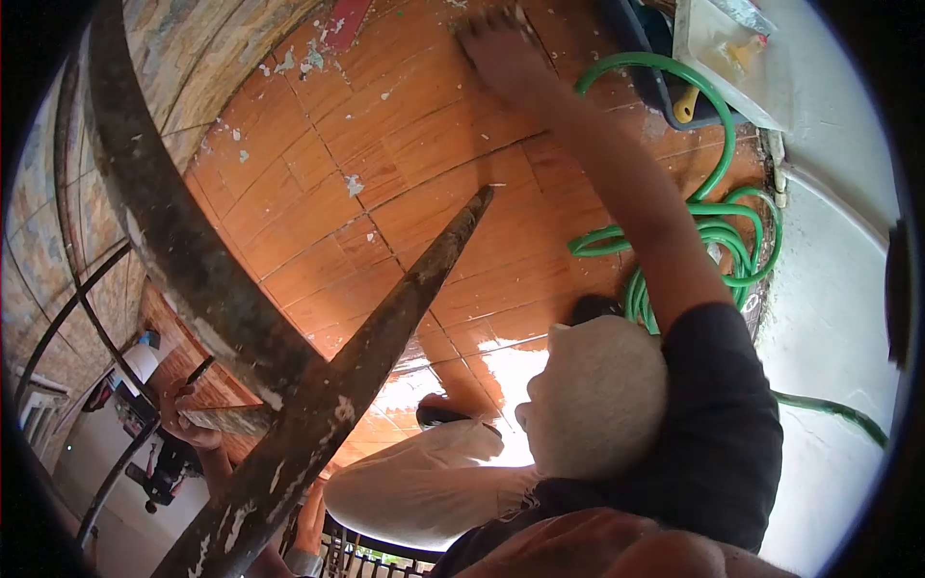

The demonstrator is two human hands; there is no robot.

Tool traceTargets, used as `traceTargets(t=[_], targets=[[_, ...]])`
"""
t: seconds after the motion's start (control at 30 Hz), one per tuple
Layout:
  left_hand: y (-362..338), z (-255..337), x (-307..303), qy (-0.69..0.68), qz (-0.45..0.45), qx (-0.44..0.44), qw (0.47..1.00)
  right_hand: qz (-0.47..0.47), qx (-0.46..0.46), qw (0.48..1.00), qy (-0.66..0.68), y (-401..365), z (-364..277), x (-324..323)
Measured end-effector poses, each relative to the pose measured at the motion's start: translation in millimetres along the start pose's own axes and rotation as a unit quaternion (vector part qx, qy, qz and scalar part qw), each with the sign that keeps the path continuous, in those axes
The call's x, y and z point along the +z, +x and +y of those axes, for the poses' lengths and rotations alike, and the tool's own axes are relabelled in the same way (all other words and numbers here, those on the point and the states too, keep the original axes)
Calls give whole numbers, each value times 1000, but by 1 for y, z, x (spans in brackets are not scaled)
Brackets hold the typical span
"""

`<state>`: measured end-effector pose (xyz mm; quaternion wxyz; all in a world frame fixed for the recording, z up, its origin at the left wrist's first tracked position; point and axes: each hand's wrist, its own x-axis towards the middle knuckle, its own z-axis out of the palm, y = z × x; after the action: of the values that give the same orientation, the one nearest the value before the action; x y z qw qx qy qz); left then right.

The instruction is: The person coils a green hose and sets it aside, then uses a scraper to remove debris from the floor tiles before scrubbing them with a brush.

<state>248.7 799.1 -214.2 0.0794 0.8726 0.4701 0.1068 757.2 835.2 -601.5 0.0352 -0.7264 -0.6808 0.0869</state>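
Note:
At the lower left, my left hand (179, 416) is closed around a short flat, paint-flecked bar (231, 420). This bar meets a dark metal frame with a straight leg (385, 337) and a wide curved band (193, 250), both spotted with light paint. The leg slants down to the tiled floor. Along the bottom edge is a large bare-skin shape (665, 554), very close and cropped; whether it is my right hand I cannot make out. Below me crouches another person in a pale cap (602, 395) and dark shirt. That person's hand (501, 53) reaches to the floor; what lies under it is hidden.
A coiled green hose (713, 236) lies by the white wall (829, 279) on the right. Near it are a dark tray (660, 91) and a yellow-handled tool (685, 104). Light flakes dot the orange tiles (318, 183). Stone-look tiles (173, 58) cover the left wall.

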Motion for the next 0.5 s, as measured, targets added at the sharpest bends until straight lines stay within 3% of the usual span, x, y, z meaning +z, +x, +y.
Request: traceTargets(t=[0.03,0.07,0.1,0.17,0.2,0.27,0.37,0.43,0.47,0.5], targets=[[-5,-8,0,0,16,4,1000,-96,-7,995,3,37,10,-10],[-11,-17,0,0,32,8,999,-99,-8,995,7,38,2,-25],[-20,-44,-9,14,13,-11,1000,-45,81,995,41,31,-11,-44],[-29,-69,-20,26,4,-27,999,17,81,996,24,17,-15,-41],[-27,-65,-20,21,-13,-23,999,19,-7,1000,-22,-3,-15,-23],[-21,-66,-20,18,-25,-19,999,34,-1,999,13,-60,-33,3],[-26,-64,-13,21,25,1,999,32,-13,999,-4,-92,-39,18],[-33,-74,-12,19,50,-12,998,34,-21,999,-29,-51,-29,10],[-38,-88,-14,73,54,42,995,44,-26,997,-60,-18,-26,6],[-38,-87,-14,89,50,53,993,68,-29,997,-8,13,-25,12]])
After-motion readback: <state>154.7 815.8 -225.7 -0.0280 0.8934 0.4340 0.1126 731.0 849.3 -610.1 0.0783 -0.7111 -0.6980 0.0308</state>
